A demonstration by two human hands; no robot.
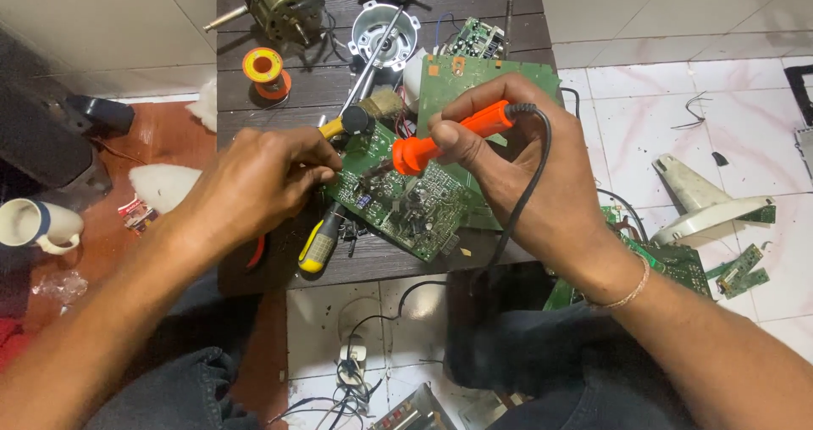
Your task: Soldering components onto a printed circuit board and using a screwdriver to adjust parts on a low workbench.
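Pinched between thumb and fingertips like a pen, the orange plastic-handled soldering iron (453, 135) sits in the right hand (517, 163), held at the middle of its grip behind the flared collar, its dark metal tip angled down and left onto the green populated circuit board (398, 201). That board lies tilted on the dark slatted wooden table (254, 91), partly over a larger plain green board (487, 78). The left hand (258, 184) is curled at the board's left edge, fingers closed together near the iron's tip; what they pinch, if anything, is too small to make out. The iron looks light and stiff, and its ribbed plastic handle should not slip; the metal end is presumably hot, so the handle behind the collar is the only sensible place to hold it. Its black cord (529, 176) loops off the rear and down toward the floor, and may tug on the hand. The board is probably light and rigid but fragile on its component face, best steadied by its bare edges. Just beside the left hand lie a yellow-and-black handled screwdriver (320, 242) and another yellow-handled tool (343, 125); farther back stand an orange spool of solder wire (265, 67), a brass-coloured electric motor (284, 6) and a round silver metal housing (385, 30).
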